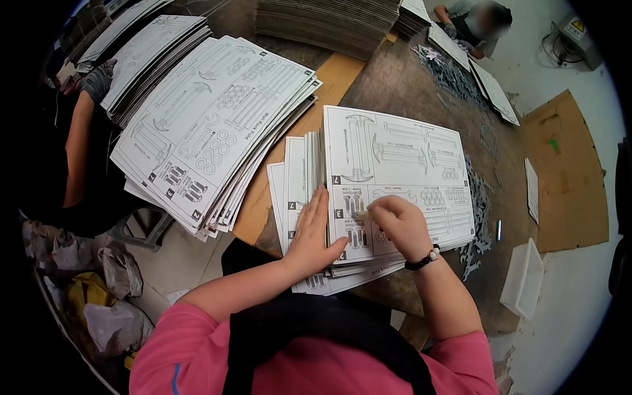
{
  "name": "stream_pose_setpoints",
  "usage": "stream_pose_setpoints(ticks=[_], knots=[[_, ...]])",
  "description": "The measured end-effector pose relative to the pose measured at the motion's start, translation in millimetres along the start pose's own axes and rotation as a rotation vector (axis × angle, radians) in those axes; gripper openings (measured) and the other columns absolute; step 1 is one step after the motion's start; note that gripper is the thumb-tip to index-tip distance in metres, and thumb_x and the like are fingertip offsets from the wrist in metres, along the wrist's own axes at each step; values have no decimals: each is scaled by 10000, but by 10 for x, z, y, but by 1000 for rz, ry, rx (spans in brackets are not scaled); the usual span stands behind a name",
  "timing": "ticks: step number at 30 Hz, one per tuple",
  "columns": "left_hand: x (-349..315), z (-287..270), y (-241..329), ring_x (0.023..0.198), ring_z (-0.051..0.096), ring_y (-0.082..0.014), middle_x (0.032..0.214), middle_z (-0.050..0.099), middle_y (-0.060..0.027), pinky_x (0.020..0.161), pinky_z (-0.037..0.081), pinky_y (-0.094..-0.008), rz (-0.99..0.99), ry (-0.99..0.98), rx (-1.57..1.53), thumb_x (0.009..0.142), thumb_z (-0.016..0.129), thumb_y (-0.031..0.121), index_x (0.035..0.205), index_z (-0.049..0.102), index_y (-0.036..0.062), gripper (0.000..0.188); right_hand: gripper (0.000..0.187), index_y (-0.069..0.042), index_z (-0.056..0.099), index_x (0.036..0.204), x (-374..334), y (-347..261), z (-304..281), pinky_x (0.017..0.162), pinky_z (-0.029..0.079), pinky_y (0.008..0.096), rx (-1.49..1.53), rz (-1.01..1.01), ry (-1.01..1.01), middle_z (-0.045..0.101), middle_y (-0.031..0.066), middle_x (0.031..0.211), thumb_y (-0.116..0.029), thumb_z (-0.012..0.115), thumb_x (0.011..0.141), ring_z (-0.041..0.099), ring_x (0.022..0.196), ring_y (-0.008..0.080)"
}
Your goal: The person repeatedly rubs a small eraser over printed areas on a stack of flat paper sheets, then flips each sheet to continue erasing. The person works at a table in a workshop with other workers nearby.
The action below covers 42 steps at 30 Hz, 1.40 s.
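Note:
A stack of white printed cards with line drawings of bolts, nuts and wrenches lies in front of me on the dark table. My left hand rests along the stack's left edge, fingers stretched out and together, thumb apart on the top card. Over the lower part of that card, my right hand is closed in a pinch. A small pale, thin piece shows at its fingertips, touching or just above the card, too small to name. More cards stick out beneath and to the left of the stack.
Large fanned card piles stand at left, beside another person's gloved hand. Grey metal wrenches are heaped along the right. A white tray and cardboard sheet are at the right edge. Another person works at the far side.

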<state>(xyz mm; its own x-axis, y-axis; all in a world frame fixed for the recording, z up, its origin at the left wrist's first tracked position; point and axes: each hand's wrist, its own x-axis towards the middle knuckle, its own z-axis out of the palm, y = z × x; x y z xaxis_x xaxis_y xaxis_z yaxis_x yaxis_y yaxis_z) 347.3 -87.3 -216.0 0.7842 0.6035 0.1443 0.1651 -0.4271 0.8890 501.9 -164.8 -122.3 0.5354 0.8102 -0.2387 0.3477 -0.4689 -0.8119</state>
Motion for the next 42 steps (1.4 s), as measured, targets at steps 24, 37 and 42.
stream_pose_setpoints(ticks=[24, 37, 42], knots=[[5, 98, -65, 1286, 161, -397, 1395, 120, -269, 1048, 166, -422, 35, 54, -76, 719, 589, 165, 1350, 48, -68, 863, 200, -25, 628, 898, 28, 113, -161, 583, 451, 245, 31, 157, -27, 632, 72, 759, -166, 547, 783, 570, 623, 146], [6, 75, -59, 1300, 134, -385, 1400, 102, -265, 1055, 159, -406, 27, 38, -110, 734, 593, 181, 1349, 46, -64, 858, 145, -40, 620, 797, -56, -58, -11, 540, 457, 306, -490, -317, 37, 636, 74, 750, -162, 545, 769, 595, 599, 220], [-88, 28, -8, 1302, 126, -383, 1405, 88, -258, 1054, 156, -413, 89, 12, 21, 714, 604, 196, 1345, 83, -68, 860, 188, -30, 629, 893, -202, 56, 2, 560, 441, 247, -35, -32, -61, 624, 58, 738, -168, 544, 797, 558, 602, 123]])
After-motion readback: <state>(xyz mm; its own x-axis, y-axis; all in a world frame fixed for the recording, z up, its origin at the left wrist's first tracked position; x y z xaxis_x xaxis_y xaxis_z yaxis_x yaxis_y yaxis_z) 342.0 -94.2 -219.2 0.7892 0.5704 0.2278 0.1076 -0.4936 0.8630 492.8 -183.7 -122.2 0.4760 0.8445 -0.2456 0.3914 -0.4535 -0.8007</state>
